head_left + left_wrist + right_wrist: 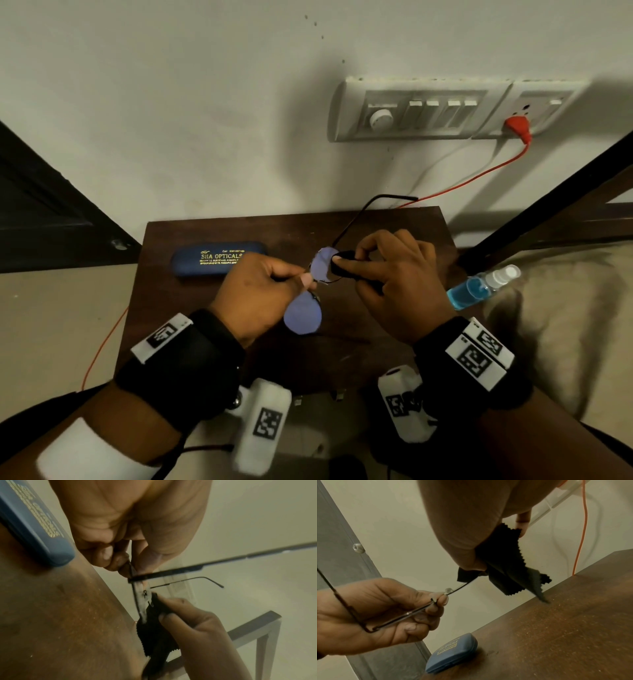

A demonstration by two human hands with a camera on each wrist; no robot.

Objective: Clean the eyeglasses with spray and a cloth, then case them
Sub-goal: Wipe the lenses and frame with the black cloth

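Note:
Thin-framed eyeglasses [303, 317] with bluish lenses hang over the brown table [212, 308], temples unfolded. My left hand [263, 294] pinches the frame at the bridge between the lenses. My right hand [394, 277] pinches a black cleaning cloth [344, 265] around the far lens. In the right wrist view the cloth [508, 566] hangs from those fingers with one corner touching the table [565, 628]. The left wrist view shows the glasses [142, 605] edge-on with the cloth [154, 628] against the lens. A shut blue case [219, 262] lies at the table's back left.
A spray bottle [479, 287] of blue liquid lies at the table's right edge beside a beige cushion [565, 308]. A wall switchboard [445, 113] holds a red plug whose red cable [479, 174] runs down behind the table. A dark door [44, 212] stands left.

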